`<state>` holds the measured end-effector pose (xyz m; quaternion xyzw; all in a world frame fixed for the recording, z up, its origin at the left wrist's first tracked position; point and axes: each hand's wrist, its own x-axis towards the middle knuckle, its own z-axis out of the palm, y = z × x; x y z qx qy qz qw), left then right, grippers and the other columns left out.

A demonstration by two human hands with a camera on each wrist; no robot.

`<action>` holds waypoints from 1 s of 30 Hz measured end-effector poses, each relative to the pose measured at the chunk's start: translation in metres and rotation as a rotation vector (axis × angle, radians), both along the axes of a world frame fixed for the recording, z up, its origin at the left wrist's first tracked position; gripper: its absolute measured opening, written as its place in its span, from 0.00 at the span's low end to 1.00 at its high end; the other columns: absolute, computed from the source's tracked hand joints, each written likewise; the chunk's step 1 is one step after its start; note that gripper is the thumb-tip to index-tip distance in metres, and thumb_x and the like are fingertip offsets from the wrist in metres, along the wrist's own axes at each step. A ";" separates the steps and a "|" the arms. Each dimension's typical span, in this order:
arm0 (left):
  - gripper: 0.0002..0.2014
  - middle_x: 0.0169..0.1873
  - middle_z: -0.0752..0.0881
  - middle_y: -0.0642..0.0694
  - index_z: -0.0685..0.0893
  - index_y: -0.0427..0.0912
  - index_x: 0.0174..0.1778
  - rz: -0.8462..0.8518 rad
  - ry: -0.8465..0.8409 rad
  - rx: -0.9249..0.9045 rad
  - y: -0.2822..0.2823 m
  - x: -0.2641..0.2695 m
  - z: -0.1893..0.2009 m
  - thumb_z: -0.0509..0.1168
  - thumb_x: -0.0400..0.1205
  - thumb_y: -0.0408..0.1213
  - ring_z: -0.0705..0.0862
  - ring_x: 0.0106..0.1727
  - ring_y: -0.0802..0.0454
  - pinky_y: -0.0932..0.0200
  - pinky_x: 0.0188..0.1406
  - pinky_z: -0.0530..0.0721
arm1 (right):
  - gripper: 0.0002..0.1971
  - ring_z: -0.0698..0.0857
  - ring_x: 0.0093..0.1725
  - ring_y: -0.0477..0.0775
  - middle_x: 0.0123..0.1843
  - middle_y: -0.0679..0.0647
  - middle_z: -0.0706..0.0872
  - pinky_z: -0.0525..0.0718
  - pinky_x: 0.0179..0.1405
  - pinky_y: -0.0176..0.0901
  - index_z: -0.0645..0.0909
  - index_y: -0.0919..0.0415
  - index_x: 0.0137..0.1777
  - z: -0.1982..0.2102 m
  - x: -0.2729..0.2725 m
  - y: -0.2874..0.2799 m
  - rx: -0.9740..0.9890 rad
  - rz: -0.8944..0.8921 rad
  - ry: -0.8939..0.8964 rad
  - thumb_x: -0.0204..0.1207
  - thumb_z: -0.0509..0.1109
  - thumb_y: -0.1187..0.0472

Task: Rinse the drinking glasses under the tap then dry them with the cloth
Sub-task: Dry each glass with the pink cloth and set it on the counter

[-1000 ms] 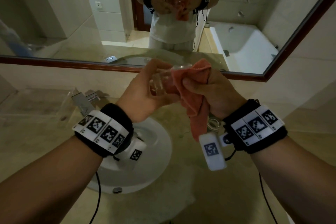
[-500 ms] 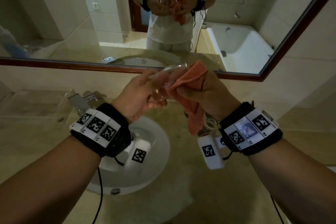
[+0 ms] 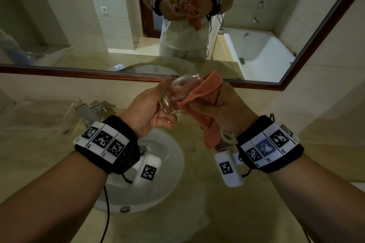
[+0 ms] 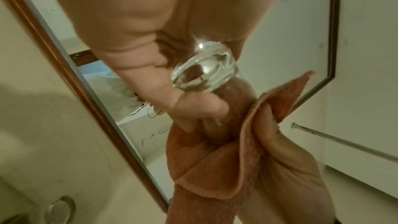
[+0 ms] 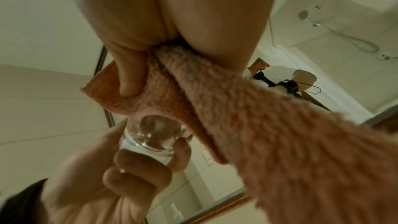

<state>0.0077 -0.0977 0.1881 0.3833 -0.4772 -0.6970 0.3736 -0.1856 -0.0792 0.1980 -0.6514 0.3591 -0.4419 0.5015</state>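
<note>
Hands met chest-high over the vanity, well clear of the counter below. The left hand [image 3: 150,112] was curled round a clear drinking glass [image 3: 177,94], fingers wrapped about its thick base and the thumb along its side, the glass tilted with its mouth toward the mirror. The right hand [image 3: 227,108] pinched an orange cloth [image 3: 199,92], fingers closed on a bunched fold of it, with the upper flap pressed against the glass wall and the rest hanging down past the wrist. From the right wrist view the cloth [image 5: 247,134] lay over the glass [image 5: 150,135], which the left hand [image 5: 120,181] gripped from beneath.

Under the forearms sat a round white basin [image 3: 164,189] sunk into a mottled beige stone counter [image 3: 217,213]; bare counter ran on to the right of the bowl and toward the near edge. A chrome tap [image 3: 88,110] stood at the back left, just behind the left wrist. A second glass [image 3: 228,137] stood on the counter just under the right wrist, partly hidden by the hanging cloth.

A wide mirror [image 3: 59,25] in a dark wooden frame closed the space just behind the hands. It showed a white bathtub [image 3: 260,51], pale tiled walls and the person's own hands and cloth. Both wrists wore black bands [image 3: 107,144] with square black-and-white coded markers; no readable words showed anywhere.
</note>
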 end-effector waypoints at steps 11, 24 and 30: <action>0.31 0.61 0.83 0.56 0.77 0.50 0.68 0.158 -0.499 -0.965 0.004 0.000 -0.012 0.82 0.70 0.45 0.85 0.58 0.55 0.49 0.53 0.88 | 0.07 0.90 0.37 0.42 0.38 0.46 0.93 0.86 0.36 0.32 0.84 0.61 0.49 0.006 -0.004 0.006 0.126 -0.041 -0.202 0.72 0.69 0.66; 0.23 0.49 0.88 0.48 0.77 0.42 0.61 0.084 -0.378 -0.748 -0.002 -0.009 -0.010 0.76 0.77 0.48 0.89 0.41 0.49 0.51 0.37 0.89 | 0.06 0.90 0.38 0.43 0.39 0.47 0.92 0.87 0.37 0.34 0.89 0.56 0.43 0.009 -0.006 0.004 0.076 -0.064 -0.214 0.75 0.72 0.66; 0.32 0.60 0.84 0.49 0.79 0.46 0.67 0.198 -0.515 -1.074 -0.006 -0.007 -0.014 0.80 0.69 0.51 0.86 0.55 0.52 0.54 0.48 0.87 | 0.09 0.91 0.43 0.49 0.45 0.51 0.93 0.91 0.43 0.42 0.92 0.53 0.43 0.006 -0.012 0.000 0.164 -0.053 -0.315 0.71 0.71 0.64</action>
